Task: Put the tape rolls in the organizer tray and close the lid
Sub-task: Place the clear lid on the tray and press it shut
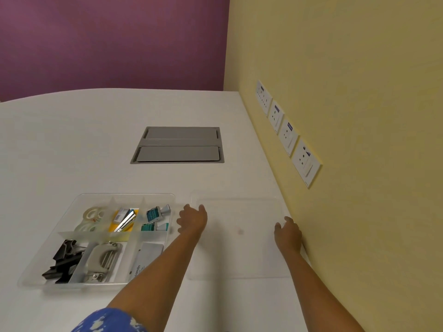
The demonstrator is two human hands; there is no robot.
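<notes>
A clear organizer tray (124, 195) lies on the white table at the left, uncovered. Several clear tape rolls (92, 218) sit in its far-left compartment. The transparent lid (239, 238) lies flat on the table to the right of the tray. My left hand (191, 218) rests at the lid's left edge, fingers spread around the corner. My right hand (288, 233) is at the lid's right edge, close to the yellow wall. Whether either hand grips the lid is unclear.
Other tray compartments hold black binder clips (63, 261), a hole punch (103, 257), staples and small stationery. A grey cable hatch (178, 144) is set in the table behind. Wall sockets (287, 133) line the yellow wall on the right.
</notes>
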